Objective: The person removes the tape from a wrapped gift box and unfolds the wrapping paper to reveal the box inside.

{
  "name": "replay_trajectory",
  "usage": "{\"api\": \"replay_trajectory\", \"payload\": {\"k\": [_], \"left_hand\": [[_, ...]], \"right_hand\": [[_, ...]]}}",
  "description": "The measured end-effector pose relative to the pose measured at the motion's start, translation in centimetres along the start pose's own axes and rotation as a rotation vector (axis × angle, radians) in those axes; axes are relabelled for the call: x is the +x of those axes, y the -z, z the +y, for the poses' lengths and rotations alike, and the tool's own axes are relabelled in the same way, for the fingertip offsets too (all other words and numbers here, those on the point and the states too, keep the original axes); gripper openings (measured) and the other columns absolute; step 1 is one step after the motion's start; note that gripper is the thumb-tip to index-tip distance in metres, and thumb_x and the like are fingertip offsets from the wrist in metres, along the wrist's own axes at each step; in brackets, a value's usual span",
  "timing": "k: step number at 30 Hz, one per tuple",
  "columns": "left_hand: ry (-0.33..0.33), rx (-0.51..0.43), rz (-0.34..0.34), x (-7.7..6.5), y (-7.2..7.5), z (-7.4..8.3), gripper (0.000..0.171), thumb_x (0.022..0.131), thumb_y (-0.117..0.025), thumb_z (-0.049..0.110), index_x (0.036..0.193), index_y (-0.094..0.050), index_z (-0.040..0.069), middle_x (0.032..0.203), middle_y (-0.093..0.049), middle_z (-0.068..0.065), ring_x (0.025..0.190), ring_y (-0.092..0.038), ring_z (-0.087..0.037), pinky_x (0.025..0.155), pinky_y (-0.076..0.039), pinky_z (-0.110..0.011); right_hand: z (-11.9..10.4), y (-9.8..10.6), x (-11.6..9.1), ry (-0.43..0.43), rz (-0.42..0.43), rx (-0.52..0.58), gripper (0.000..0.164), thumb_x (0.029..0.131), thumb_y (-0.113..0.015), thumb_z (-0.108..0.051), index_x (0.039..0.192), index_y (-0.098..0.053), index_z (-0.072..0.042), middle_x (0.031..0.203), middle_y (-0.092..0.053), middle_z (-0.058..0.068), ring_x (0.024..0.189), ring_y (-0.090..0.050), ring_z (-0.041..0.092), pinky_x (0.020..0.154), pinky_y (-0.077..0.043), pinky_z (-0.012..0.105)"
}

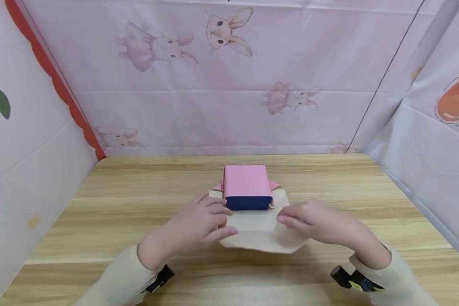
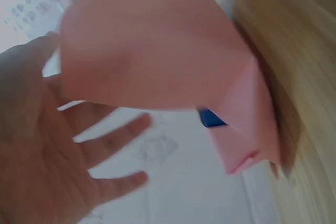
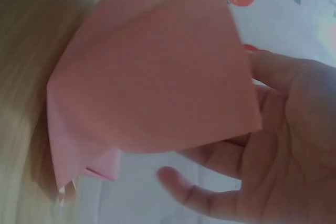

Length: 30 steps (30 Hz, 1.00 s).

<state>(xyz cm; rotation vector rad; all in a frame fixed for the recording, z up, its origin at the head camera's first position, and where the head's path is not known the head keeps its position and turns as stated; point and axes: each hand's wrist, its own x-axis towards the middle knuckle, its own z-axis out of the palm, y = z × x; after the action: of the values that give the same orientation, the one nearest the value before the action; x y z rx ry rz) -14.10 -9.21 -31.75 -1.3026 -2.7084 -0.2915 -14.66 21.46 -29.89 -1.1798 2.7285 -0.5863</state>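
Observation:
A dark blue box (image 1: 248,203) sits on the table, with pink paper (image 1: 246,180) folded over its top. The paper's front flap (image 1: 258,231) stretches toward me with its pale inner side up; both wrist views show its pink underside (image 2: 152,45) lifted at an angle. At the flap's left edge is my left hand (image 1: 199,221), fingers spread, fingertips beside the box's left corner. My right hand (image 1: 321,223) lies over the flap's right edge, fingers loosely bent. In the right wrist view the pink sheet (image 3: 157,77) hides its thumb tip and some fingertips.
The wood-grain table (image 1: 145,182) runs back to a pink curtain (image 1: 229,119) printed with rabbits. White cloth walls (image 1: 30,140) close off both sides. Pink folded corners (image 1: 274,185) stick out beside the box. Dark wrist cameras (image 1: 355,280) sit below both sleeves.

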Motion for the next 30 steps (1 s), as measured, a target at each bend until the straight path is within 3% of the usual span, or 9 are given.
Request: {"api": "replay_trajectory", "payload": {"k": [3, 6, 11, 14, 18, 25, 30], "left_hand": [[0.036, -0.014, -0.135, -0.2, -0.1, 1.0, 0.047, 0.100, -0.041, 0.054, 0.082, -0.071, 0.022, 0.113, -0.072, 0.004, 0.122, -0.058, -0.023, 0.111, -0.031, -0.065], [0.074, -0.021, -0.268, -0.3, -0.4, 1.9, 0.037, 0.098, -0.049, 0.051, 0.099, -0.072, 0.022, 0.113, -0.071, 0.006, 0.118, -0.060, -0.022, 0.110, -0.032, -0.066], [0.118, 0.044, -0.414, -0.5, -1.5, 3.1, 0.043, 0.090, -0.063, 0.049, 0.126, -0.063, 0.027, 0.124, -0.067, 0.006, 0.113, -0.063, -0.025, 0.105, -0.037, -0.063], [0.147, 0.068, -0.442, -0.5, -2.4, 3.4, 0.050, 0.085, -0.067, 0.050, 0.130, -0.059, 0.029, 0.129, -0.064, 0.004, 0.114, -0.061, -0.027, 0.104, -0.037, -0.064], [0.182, 0.057, -0.460, -0.5, -3.7, 3.6, 0.061, 0.082, -0.069, 0.052, 0.137, -0.054, 0.031, 0.143, -0.054, -0.001, 0.129, -0.051, -0.030, 0.108, -0.033, -0.067], [0.242, 0.022, -0.486, -0.3, -4.7, 3.3, 0.079, 0.077, -0.073, 0.057, 0.146, -0.042, 0.034, 0.157, -0.037, -0.004, 0.140, -0.039, -0.036, 0.109, -0.031, -0.067], [0.277, 0.013, -0.493, -0.3, -4.4, 2.5, 0.089, 0.070, -0.078, 0.059, 0.147, -0.041, 0.033, 0.157, -0.036, -0.007, 0.139, -0.038, -0.041, 0.107, -0.034, -0.067]], "right_hand": [[-1.0, -0.6, -0.2, -0.002, -0.105, -0.050, 0.031, 0.101, -0.050, -0.036, 0.112, -0.070, -0.016, 0.102, -0.072, -0.005, 0.090, -0.064, 0.004, 0.078, -0.056, 0.029], [-1.8, -1.7, 0.1, 0.005, -0.163, -0.136, 0.034, 0.098, -0.055, -0.036, 0.120, -0.067, -0.013, 0.108, -0.072, 0.000, 0.094, -0.066, 0.012, 0.080, -0.056, 0.033], [-3.0, -3.4, 0.5, 0.010, -0.218, -0.259, 0.043, 0.092, -0.063, -0.040, 0.127, -0.062, -0.015, 0.094, -0.071, -0.004, 0.089, -0.065, 0.012, 0.087, -0.052, 0.043], [-3.7, -4.2, 0.6, -0.046, -0.249, -0.301, 0.048, 0.088, -0.066, -0.042, 0.130, -0.061, -0.018, 0.096, -0.072, -0.004, 0.094, -0.067, 0.017, 0.100, -0.043, 0.059], [-4.2, -5.4, 0.8, -0.138, -0.279, -0.308, 0.052, 0.086, -0.066, -0.041, 0.133, -0.059, -0.022, 0.124, -0.068, 0.002, 0.115, -0.063, 0.030, 0.108, -0.025, 0.073], [-3.8, -6.8, 1.5, -0.078, -0.369, -0.228, 0.056, 0.087, -0.066, -0.039, 0.140, -0.051, -0.027, 0.149, -0.048, 0.007, 0.136, -0.046, 0.032, 0.106, -0.044, 0.053], [-2.6, -6.8, 1.9, -0.157, -0.417, -0.204, 0.064, 0.085, -0.071, -0.037, 0.144, -0.047, -0.026, 0.156, -0.038, 0.007, 0.143, -0.036, 0.036, 0.112, -0.039, 0.051]]}}
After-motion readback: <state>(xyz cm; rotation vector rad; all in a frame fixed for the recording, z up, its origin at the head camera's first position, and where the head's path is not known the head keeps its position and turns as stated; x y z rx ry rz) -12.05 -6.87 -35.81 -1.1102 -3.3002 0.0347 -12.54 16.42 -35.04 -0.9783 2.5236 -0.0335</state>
